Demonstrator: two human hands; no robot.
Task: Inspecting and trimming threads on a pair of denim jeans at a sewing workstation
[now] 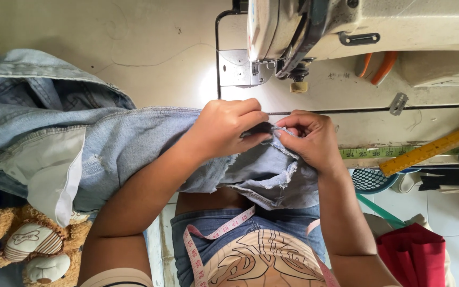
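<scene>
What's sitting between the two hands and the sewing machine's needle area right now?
In the head view, only bare cream table surface lies between the hands, which pinch the frayed light-blue denim garment, and the cream sewing machine; a thin dark rod crosses it.

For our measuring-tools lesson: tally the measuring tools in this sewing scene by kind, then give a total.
Soft pink tape measures: 1
Yellow-green tape measures on the table edge: 1
Yellow wooden rulers: 1
Total: 3

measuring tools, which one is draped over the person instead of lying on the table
The pink measuring tape, hanging around the person's front. The yellow wooden ruler and the green measuring tape lie at the table's edge.
</scene>
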